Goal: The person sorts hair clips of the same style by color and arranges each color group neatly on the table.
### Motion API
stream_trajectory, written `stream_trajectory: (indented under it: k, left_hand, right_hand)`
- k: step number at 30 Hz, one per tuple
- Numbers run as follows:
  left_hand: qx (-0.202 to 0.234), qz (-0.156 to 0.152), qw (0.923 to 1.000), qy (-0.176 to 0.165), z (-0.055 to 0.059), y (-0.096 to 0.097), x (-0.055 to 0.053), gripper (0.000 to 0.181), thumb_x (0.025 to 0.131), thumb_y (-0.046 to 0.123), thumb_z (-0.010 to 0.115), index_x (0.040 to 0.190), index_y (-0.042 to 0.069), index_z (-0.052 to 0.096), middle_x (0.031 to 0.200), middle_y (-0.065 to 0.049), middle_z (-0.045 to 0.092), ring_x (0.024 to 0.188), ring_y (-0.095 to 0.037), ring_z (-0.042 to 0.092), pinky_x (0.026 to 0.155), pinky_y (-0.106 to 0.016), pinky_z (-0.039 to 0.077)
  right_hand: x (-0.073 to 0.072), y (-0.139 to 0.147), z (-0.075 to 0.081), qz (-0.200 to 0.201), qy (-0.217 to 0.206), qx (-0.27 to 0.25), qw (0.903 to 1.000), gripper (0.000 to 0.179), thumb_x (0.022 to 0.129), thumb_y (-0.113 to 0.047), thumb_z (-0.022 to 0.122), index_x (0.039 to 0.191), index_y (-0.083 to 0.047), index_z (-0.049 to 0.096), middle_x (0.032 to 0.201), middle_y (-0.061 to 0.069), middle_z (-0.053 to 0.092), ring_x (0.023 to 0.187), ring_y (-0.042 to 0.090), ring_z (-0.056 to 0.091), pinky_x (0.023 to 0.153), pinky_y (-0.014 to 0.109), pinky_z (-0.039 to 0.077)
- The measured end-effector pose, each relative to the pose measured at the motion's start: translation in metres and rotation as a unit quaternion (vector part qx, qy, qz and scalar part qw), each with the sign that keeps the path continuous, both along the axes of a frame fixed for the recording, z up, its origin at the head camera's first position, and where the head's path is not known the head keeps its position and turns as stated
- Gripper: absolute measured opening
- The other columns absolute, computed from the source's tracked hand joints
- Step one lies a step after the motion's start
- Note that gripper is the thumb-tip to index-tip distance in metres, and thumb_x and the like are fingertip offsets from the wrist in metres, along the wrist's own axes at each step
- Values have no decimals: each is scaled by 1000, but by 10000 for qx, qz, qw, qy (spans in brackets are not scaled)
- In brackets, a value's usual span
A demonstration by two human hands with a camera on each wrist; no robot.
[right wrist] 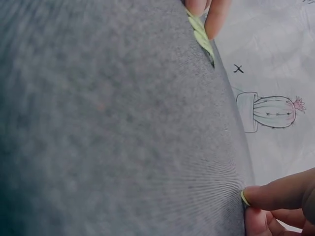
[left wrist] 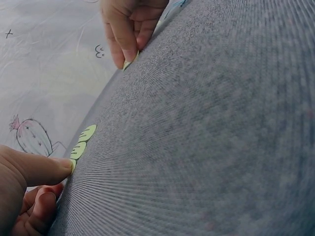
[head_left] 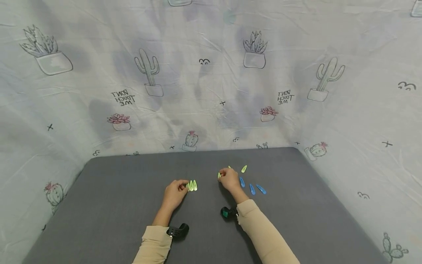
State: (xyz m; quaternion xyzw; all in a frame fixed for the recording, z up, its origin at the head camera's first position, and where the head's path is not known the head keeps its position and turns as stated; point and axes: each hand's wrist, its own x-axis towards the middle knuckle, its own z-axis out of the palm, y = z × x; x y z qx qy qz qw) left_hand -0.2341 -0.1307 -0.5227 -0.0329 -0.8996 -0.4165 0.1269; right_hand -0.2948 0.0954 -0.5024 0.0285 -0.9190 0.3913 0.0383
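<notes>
Three yellow-green snap hair clips lie side by side in a row on the grey table. My left hand is at the left end of that row, its fingertips pinching the leftmost clip, which they partly cover. To the right, my right hand pinches another yellow-green hair clip between thumb and finger, close to the tabletop. Beyond it, one yellow-green clip shows partly behind the right hand, and a further yellow-green clip lies to its right.
Three blue hair clips lie on the table right of my right hand. The grey tabletop ends at a pale printed cloth hanging behind and at the sides. Black bands with devices sit on both wrists.
</notes>
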Motion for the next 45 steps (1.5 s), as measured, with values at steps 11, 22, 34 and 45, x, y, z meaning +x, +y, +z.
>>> stream_trajectory:
  k: [11, 22, 34, 45]
  left_hand:
    - [50, -26, 10000, -6, -1, 1, 1, 21, 82, 6, 70, 103, 4, 71, 74, -3, 55, 63, -10, 45, 58, -26, 36]
    - [61, -9, 9999, -150, -1, 0, 0, 23, 83, 8, 69, 106, 4, 71, 76, -3, 54, 63, -12, 44, 59, -27, 36]
    - [41, -11, 9999, -107, 0, 1, -1, 22, 82, 7, 69, 104, 4, 71, 75, -3, 54, 63, -12, 45, 59, -27, 36]
    - [26, 69, 10000, 3, -1, 1, -3, 21, 80, 7, 71, 101, 4, 72, 73, -2, 53, 62, -11, 45, 58, -26, 36]
  right_hand:
    - [6, 7, -4, 54, -311, -1076, 9937, 26, 81, -1, 68, 107, 0, 70, 90, 11, 68, 79, 20, 61, 63, 29, 48]
    - [17, -1, 2, 437, -677, -2185, 9725, 29, 82, 4, 66, 110, 5, 67, 90, 13, 66, 77, 13, 59, 70, 28, 50]
    - [17, -22, -7, 1010, -618, -2201, 9683, 31, 79, 6, 65, 110, 7, 66, 84, 14, 66, 70, 8, 54, 66, 24, 48]
    - [21, -44, -3, 1047, -505, -1683, 9789, 30, 78, 2, 66, 108, 2, 68, 81, 9, 67, 65, 9, 53, 60, 23, 45]
